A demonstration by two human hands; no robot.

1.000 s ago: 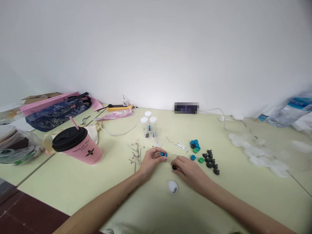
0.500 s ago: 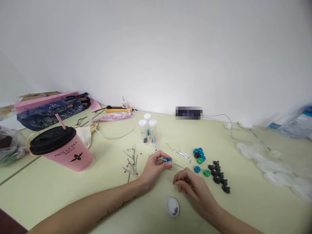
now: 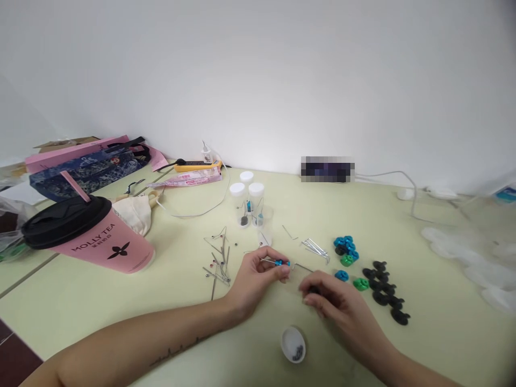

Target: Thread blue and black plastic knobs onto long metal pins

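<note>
My left hand (image 3: 264,274) is closed in a pinch around a thin metal rod with a small blue fitting (image 3: 279,263) on it. The fitting's right end pokes out past my fingertips. My right hand (image 3: 328,295) is closed on a hex key (image 3: 303,266), whose short bent end points left, a small gap away from the fitting. Something dark shows inside the curled fingers of that hand; I cannot tell what. Below, between my hands, a small white cap (image 3: 287,344) holds several tiny grey screws.
Loose metal rods (image 3: 220,258) lie left of my left hand. Clear vials with white lids (image 3: 256,189) stand behind. More hex keys (image 3: 316,248), blue and green knobs (image 3: 360,284) and black hooked pieces (image 3: 382,287) lie right. A pink cup (image 3: 113,242) leans large at left.
My right hand has moved right, away from my left, and the hex key's bent end has come out at the blue fitting. The camera view has shifted slightly.
</note>
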